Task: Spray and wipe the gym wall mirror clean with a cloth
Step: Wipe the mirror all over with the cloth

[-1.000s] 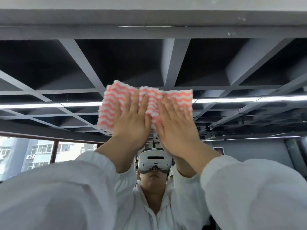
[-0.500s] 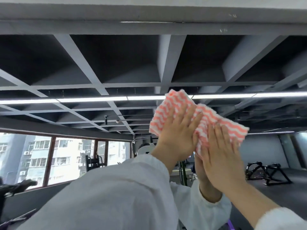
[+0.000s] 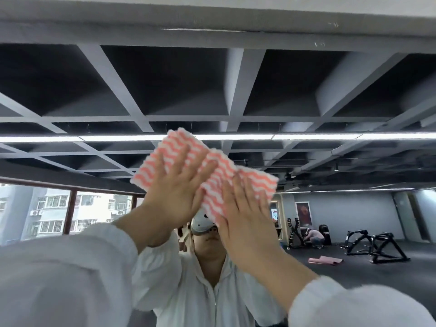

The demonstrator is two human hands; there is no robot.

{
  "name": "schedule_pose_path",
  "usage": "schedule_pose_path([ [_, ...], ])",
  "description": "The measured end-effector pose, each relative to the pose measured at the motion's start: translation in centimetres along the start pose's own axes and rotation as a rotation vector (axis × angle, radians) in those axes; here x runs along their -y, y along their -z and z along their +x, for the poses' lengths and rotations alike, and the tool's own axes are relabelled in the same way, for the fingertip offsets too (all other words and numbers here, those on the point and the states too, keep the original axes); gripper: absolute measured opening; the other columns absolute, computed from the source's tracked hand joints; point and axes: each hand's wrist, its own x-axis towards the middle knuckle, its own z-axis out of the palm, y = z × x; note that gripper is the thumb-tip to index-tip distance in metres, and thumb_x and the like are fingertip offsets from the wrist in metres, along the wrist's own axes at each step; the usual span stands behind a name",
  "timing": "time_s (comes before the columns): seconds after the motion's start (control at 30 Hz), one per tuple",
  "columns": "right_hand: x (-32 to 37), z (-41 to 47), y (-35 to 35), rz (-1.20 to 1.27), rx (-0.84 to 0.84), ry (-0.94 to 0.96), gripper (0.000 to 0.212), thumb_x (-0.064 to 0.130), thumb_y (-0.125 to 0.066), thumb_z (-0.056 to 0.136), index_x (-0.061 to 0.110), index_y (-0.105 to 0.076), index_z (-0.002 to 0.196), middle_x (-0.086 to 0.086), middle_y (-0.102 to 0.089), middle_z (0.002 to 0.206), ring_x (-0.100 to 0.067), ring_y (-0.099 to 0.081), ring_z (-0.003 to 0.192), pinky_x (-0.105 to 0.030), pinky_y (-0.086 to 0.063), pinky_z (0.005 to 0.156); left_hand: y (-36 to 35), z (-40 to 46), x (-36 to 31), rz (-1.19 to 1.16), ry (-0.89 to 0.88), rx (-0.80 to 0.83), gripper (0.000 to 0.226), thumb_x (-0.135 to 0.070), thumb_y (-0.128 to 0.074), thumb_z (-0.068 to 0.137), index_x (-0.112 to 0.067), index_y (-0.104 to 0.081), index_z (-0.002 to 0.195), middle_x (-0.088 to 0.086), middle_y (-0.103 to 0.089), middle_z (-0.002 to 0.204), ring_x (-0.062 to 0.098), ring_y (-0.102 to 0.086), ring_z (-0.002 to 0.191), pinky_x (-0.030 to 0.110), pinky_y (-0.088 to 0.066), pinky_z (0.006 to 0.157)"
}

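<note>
Both of our hands are raised flat against the mirror (image 3: 330, 86), side by side near the middle of the frame, pressing one cloth (image 3: 213, 172) to the glass. Our left hand (image 3: 175, 197) sits a little higher and to the left, fingers straight and spread over the cloth's upper half. Our right hand (image 3: 245, 215) sits lower and to the right, fingers also straight, covering the cloth's lower edge. The hands are nearly touching, with a strip of cloth showing between them. Neither hand curls around the fabric; both simply press it.

The cloth is white with wavy orange stripes, folded into a rectangle and tilted, its high corner toward the upper left. White sleeves (image 3: 59, 279) fill the bottom of the frame. The mirror reflects a dark coffered ceiling, a long light strip (image 3: 306, 136), windows at the lower left, and gym machines (image 3: 375, 246) at the lower right.

We judge this to be the wiping step, high on the glass. No spray bottle is visible. The next move likely calls for steady, even pressure while sliding the cloth across to unwiped glass.
</note>
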Motion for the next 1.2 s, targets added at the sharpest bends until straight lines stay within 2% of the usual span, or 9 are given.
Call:
schedule_pose_path([
  [0.1, -0.3, 3.3, 1.5, -0.057, 0.002, 0.083, 0.061, 0.040, -0.008, 0.094, 0.015, 0.003, 0.149, -0.007, 0.010, 0.155, -0.024, 0.009, 0.144, -0.048, -0.005, 0.117, 0.9, 2.9, 0.4, 0.002, 0.125, -0.021, 0.058, -0.047, 0.021, 0.080, -0.036, 0.026, 0.137, -0.001, 0.009, 0.159, 0.026, 0.015, 0.144, 0.055, 0.012, 0.112],
  [0.17, -1.7, 5.1, 2.7, -0.073, 0.067, 0.074, 0.059, 0.041, -0.006, 0.099, 0.019, 0.022, 0.146, -0.002, 0.030, 0.152, -0.019, 0.028, 0.140, -0.042, 0.010, 0.117, 1.5, 5.0, -0.2, -0.012, 0.189, -0.016, 0.058, -0.046, 0.019, 0.082, -0.034, 0.029, 0.137, -0.003, 0.018, 0.157, 0.024, 0.021, 0.143, 0.055, 0.014, 0.112],
  [0.4, -6.3, 4.9, 4.2, -0.176, 0.125, -0.078, 0.065, 0.045, -0.011, 0.099, 0.015, 0.017, 0.149, -0.001, 0.022, 0.157, -0.016, 0.021, 0.144, -0.039, 0.006, 0.119, 2.2, 9.0, -3.7, -0.074, 0.169, -0.050, 0.055, -0.041, -0.007, 0.099, -0.030, 0.013, 0.149, 0.000, 0.014, 0.158, 0.027, 0.017, 0.144, 0.058, 0.013, 0.112],
  [0.57, -7.8, 0.9, 2.8, -0.183, 0.120, -0.119, 0.076, 0.052, 0.016, 0.076, 0.014, 0.027, 0.141, -0.003, 0.017, 0.158, -0.015, 0.020, 0.144, -0.033, 0.012, 0.115, 1.6, 7.1, -6.2, -0.096, 0.045, -0.030, 0.057, -0.044, -0.006, 0.098, -0.027, 0.014, 0.149, 0.001, 0.016, 0.158, 0.026, 0.017, 0.144, 0.057, 0.011, 0.113],
  [0.73, -5.0, -4.4, 1.0, -0.051, -0.094, -0.133, 0.065, 0.035, -0.016, 0.096, -0.012, -0.029, 0.140, -0.032, -0.036, 0.143, -0.042, -0.032, 0.135, -0.040, -0.014, 0.113, 1.0, 3.2, -8.5, -0.059, -0.113, 0.043, 0.058, -0.044, -0.005, 0.098, -0.024, 0.019, 0.147, 0.003, 0.026, 0.154, 0.027, 0.023, 0.142, 0.057, 0.018, 0.108],
  [0.8, -3.1, -6.4, -0.1, 0.036, -0.207, -0.104, 0.057, 0.029, -0.017, 0.098, -0.012, -0.035, 0.134, -0.036, -0.045, 0.133, -0.045, -0.037, 0.128, -0.045, -0.023, 0.107, 0.7, 1.6, -9.0, -0.028, -0.211, 0.078, 0.058, -0.045, -0.003, 0.097, -0.024, 0.022, 0.145, 0.003, 0.034, 0.147, 0.028, 0.026, 0.141, 0.057, 0.022, 0.106],
  [0.9, -1.4, -8.0, -1.0, 0.199, -0.265, -0.239, 0.058, 0.031, -0.030, 0.092, -0.005, -0.028, 0.137, -0.030, -0.041, 0.138, -0.032, -0.029, 0.130, -0.046, -0.030, 0.108, 0.3, -0.3, -8.5, 0.035, -0.345, 0.100, 0.058, -0.045, 0.008, 0.087, -0.022, 0.025, 0.137, 0.003, 0.027, 0.152, 0.029, 0.021, 0.142, 0.059, 0.021, 0.105],
  [1.0, -1.1, -7.4, -1.9, 0.121, -0.209, -0.308, 0.063, 0.038, -0.022, 0.098, -0.010, -0.029, 0.139, -0.029, -0.036, 0.144, -0.031, -0.023, 0.135, -0.044, -0.018, 0.110, 0.6, -0.3, -7.1, 0.103, -0.387, 0.104, 0.063, -0.051, 0.004, 0.089, -0.025, 0.021, 0.144, 0.002, 0.018, 0.157, 0.029, 0.017, 0.144, 0.064, 0.019, 0.104],
  [1.2, -1.9, -1.8, -1.1, -0.030, -0.102, -0.314, 0.070, 0.052, -0.003, 0.096, 0.009, -0.021, 0.149, -0.016, -0.024, 0.155, -0.036, -0.017, 0.142, -0.063, -0.013, 0.110, 1.2, 1.8, -3.7, 0.064, -0.171, 0.072, 0.072, -0.067, -0.013, 0.090, -0.035, 0.018, 0.146, -0.003, 0.020, 0.157, 0.032, 0.022, 0.142, 0.065, 0.015, 0.105],
])
